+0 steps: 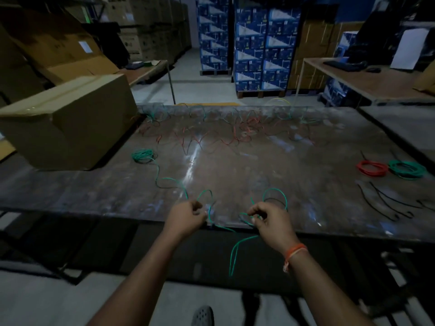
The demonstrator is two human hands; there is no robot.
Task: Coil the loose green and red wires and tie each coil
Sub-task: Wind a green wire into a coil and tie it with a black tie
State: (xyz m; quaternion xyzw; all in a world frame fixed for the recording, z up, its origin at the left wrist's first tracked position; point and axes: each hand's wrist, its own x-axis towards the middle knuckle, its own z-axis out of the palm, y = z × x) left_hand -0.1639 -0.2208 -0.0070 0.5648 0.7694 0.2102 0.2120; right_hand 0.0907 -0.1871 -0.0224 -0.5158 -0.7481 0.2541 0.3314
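Both forearms extend forward, side by side. Left hand (188, 216) and right hand (270, 220) each form a closed pinch grip, knuckles upward.

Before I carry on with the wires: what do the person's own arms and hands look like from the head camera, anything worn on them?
Both forearms are bare, with no sleeves in view and no gloves on either hand. The left hand has nothing on its wrist. The right hand has an orange thread band tied round the wrist, with a loose end hanging below. No rings or watch can be made out in this dim light.
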